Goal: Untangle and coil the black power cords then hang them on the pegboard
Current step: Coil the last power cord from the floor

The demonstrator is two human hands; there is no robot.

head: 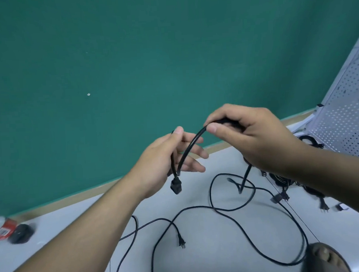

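A thick black power cord (190,147) arches between my two hands above the table. My left hand (165,159) pinches it near its end, thumb on top, and the square connector (176,186) hangs just below. My right hand (251,136) grips the cord higher up, fingers curled round it; from there the cord drops to the table (244,180). A thinner black cord (230,211) lies in loose loops on the table, its pronged plug (181,240) near the middle. The white pegboard (344,114) leans at the right.
More black cords and plugs (323,203) lie at the foot of the pegboard. A red-labelled bottle (2,227) and a dark mouse (20,233) sit at the table's left edge (60,212). A dark rounded object (324,259) is at the bottom right. A green wall (129,65) stands behind.
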